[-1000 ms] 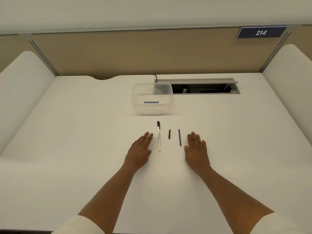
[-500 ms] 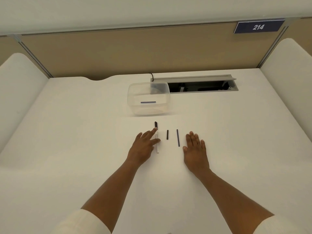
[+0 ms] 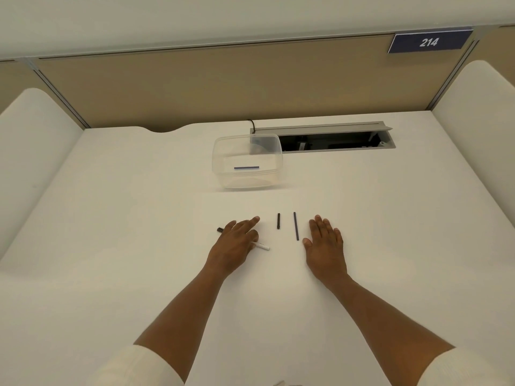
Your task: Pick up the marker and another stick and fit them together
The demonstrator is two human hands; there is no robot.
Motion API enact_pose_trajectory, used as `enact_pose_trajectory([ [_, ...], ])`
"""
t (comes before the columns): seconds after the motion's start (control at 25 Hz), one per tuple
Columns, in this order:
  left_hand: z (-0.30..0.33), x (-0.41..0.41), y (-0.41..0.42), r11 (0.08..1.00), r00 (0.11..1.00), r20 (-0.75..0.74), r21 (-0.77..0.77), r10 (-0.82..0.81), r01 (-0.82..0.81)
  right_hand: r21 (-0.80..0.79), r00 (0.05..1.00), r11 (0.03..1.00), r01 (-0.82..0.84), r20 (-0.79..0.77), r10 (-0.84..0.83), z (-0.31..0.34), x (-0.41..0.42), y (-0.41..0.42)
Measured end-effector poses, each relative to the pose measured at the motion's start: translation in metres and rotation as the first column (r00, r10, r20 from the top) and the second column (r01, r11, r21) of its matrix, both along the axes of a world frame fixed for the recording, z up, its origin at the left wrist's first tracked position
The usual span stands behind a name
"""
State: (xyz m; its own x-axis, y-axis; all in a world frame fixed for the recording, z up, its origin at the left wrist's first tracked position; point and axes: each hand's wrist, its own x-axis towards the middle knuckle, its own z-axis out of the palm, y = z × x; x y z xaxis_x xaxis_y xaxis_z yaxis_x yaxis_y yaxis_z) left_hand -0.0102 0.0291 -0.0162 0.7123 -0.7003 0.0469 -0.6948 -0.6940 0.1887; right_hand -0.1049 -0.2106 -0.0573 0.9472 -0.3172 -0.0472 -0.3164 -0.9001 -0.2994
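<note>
Left hand (image 3: pixel 237 243) over the white pen (image 3: pixel 262 247); right hand (image 3: pixel 324 243) flat on the counter (image 3: pixel 111 246).

The left hand lay across the pen with its fingers (image 3: pixel 252 220) straight and slightly spread; whether they pressed the barrel could not be told. The pen lay slantwise on the counter, its black cap end (image 3: pixel 220 229) showing left of the hand. The right hand rested palm-down, fingers straight and close together, just beside the long black rod (image 3: pixel 296 226). The short black piece (image 3: pixel 278 221) lay between pen and rod. A clear plastic container (image 3: pixel 246 161) stood farther back.
</note>
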Motion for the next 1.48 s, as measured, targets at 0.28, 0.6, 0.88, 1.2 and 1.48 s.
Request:
enact_pose_trajectory([
  [0.28,0.012,-0.003,0.002,0.996,0.996,0.007,-0.033,0.088,-0.088,0.101,0.993,0.993,0.06,0.096,-0.07,0.027,0.023,0.009],
  [0.6,0.029,-0.008,0.019,0.99,0.99,-0.007,-0.016,0.14,-0.14,0.17,0.998,0.984,0.054,0.036,-0.061,0.036,0.043,0.005],
  [0.88,0.036,-0.006,0.026,0.98,0.976,-0.089,-0.019,0.197,-0.2,-0.034,0.999,0.999,-0.011,0.039,0.012,0.034,0.035,0.005],
  [1.2,0.043,-0.003,0.013,0.978,0.977,-0.082,-0.051,0.198,-0.202,0.218,0.923,0.938,-0.27,0.338,0.187,0.058,0.033,0.035],
  [1.48,0.05,-0.005,0.013,0.974,0.975,-0.076,-0.076,0.208,-0.214,0.26,0.908,0.912,-0.318,0.36,0.214,0.069,0.034,0.052],
])
